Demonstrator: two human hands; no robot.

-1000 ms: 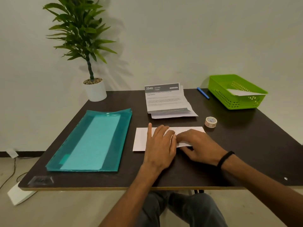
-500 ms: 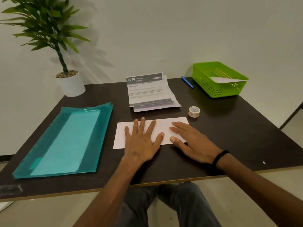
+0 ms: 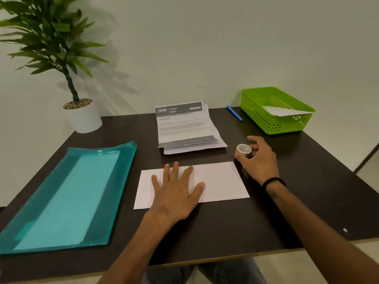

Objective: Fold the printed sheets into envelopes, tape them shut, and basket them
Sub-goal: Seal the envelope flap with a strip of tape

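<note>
A folded white sheet (image 3: 221,181) lies flat in the middle of the dark table. My left hand (image 3: 176,191) rests palm down on its left half, fingers spread. My right hand (image 3: 258,160) is just past the sheet's right end, fingers closed around a small roll of tape (image 3: 243,150). Behind the sheet sits a pile of printed sheets (image 3: 184,128), partly folded, with a dark header. The green basket (image 3: 258,117) stands at the back right with one white folded paper (image 3: 285,111) inside.
A teal plastic folder (image 3: 67,197) lies on the left of the table (image 3: 225,232). A potted plant (image 3: 82,115) stands at the back left corner. A blue pen (image 3: 234,113) lies between the printed sheets and the basket.
My right hand left the folded sheet, moved right and back, and closed on the tape roll. My left hand stayed flat on the sheet. The view shifted slightly.
</note>
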